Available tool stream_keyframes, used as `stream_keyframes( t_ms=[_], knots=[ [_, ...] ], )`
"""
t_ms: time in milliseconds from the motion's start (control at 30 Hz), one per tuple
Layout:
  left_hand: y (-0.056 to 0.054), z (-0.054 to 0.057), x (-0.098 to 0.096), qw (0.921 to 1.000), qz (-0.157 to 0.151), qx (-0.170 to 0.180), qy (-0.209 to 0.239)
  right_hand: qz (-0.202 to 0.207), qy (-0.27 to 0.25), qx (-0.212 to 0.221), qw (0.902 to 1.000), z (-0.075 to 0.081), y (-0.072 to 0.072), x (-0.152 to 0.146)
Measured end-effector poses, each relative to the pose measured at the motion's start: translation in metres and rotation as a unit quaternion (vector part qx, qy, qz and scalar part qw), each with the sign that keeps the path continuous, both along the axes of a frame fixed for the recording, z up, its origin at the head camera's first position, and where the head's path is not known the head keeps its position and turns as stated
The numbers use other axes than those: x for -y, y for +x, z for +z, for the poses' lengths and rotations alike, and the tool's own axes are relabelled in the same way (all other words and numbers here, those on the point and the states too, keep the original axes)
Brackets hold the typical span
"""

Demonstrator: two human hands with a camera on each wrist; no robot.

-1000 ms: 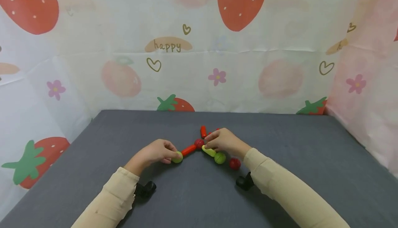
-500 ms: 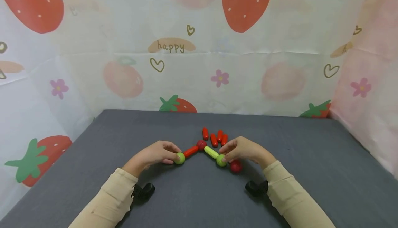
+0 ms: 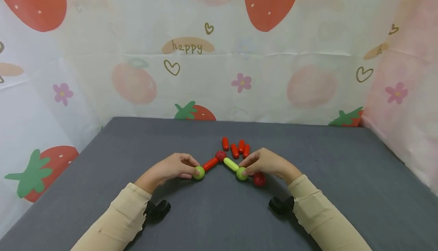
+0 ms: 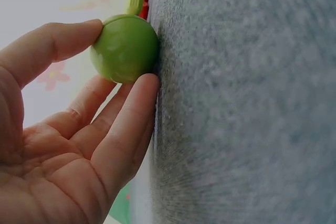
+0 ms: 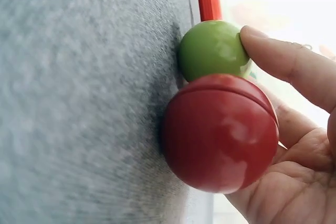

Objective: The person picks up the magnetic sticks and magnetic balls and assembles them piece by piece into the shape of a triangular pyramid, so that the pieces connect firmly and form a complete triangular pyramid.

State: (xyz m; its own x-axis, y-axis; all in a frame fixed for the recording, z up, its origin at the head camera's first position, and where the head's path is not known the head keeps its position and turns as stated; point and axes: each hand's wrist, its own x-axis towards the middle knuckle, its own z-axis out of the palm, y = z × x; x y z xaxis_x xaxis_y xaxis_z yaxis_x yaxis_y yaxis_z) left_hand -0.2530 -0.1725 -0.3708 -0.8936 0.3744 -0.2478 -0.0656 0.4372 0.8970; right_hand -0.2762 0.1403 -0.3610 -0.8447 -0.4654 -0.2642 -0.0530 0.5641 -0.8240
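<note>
In the head view, my left hand (image 3: 176, 169) pinches a green ball (image 3: 199, 173) at the left end of a bent row. From that ball a red rod (image 3: 210, 164) runs up to a dark red ball (image 3: 220, 156). A yellow-green rod (image 3: 231, 164) slants down from there to a second green ball (image 3: 242, 173), pinched by my right hand (image 3: 268, 163). Another dark red ball (image 3: 259, 179) lies below the right hand. The left wrist view shows thumb and fingers around the green ball (image 4: 125, 49). In the right wrist view, the red ball (image 5: 220, 134) partly covers the green one (image 5: 212, 50).
Several loose red rods (image 3: 234, 151) lie behind the row. All of it rests on a dark grey table (image 3: 219, 216). A patterned white cloth (image 3: 219, 87) hangs behind the table. Black wrist devices (image 3: 159, 210) sit low beside both sleeves.
My right hand has moved right and nearer, from the yellow-green rod to the right green ball, uncovering the loose red rods. The left hand keeps its hold on the left green ball.
</note>
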Motion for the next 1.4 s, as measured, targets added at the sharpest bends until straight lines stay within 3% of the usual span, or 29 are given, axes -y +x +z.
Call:
stream_keyframes(
  t_ms=[400, 533, 667, 767, 867, 1167, 1400],
  knots=[
    [-0.001, 0.0, 0.001, 0.9997, -0.001, 0.019, 0.018, -0.003, -0.017, 0.003, 0.9998, 0.002, -0.001, 0.0],
    [-0.003, 0.0, 0.0, 0.9996, -0.001, 0.019, 0.019, -0.071, -0.059, -0.006, 0.9958, 0.007, -0.006, -0.01],
    [-0.004, -0.001, 0.0, 0.9996, -0.002, 0.02, 0.022, -0.154, -0.1, -0.009, 0.9829, 0.009, -0.015, -0.021],
    [-0.004, -0.002, 0.0, 0.9995, 0.002, 0.023, 0.021, -0.183, -0.127, 0.03, 0.9745, 0.007, -0.024, -0.023],
    [-0.003, -0.001, 0.0, 0.9994, 0.005, 0.026, 0.022, -0.185, -0.136, 0.069, 0.9707, 0.004, -0.032, -0.022],
    [-0.002, 0.002, -0.002, 0.9993, -0.005, 0.027, 0.026, -0.2, -0.109, 0.096, 0.969, 0.0, -0.04, -0.006],
    [-0.001, 0.0, 0.0, 0.9992, -0.007, 0.028, 0.029, -0.211, -0.071, 0.066, 0.9726, -0.002, -0.04, 0.007]
  ],
)
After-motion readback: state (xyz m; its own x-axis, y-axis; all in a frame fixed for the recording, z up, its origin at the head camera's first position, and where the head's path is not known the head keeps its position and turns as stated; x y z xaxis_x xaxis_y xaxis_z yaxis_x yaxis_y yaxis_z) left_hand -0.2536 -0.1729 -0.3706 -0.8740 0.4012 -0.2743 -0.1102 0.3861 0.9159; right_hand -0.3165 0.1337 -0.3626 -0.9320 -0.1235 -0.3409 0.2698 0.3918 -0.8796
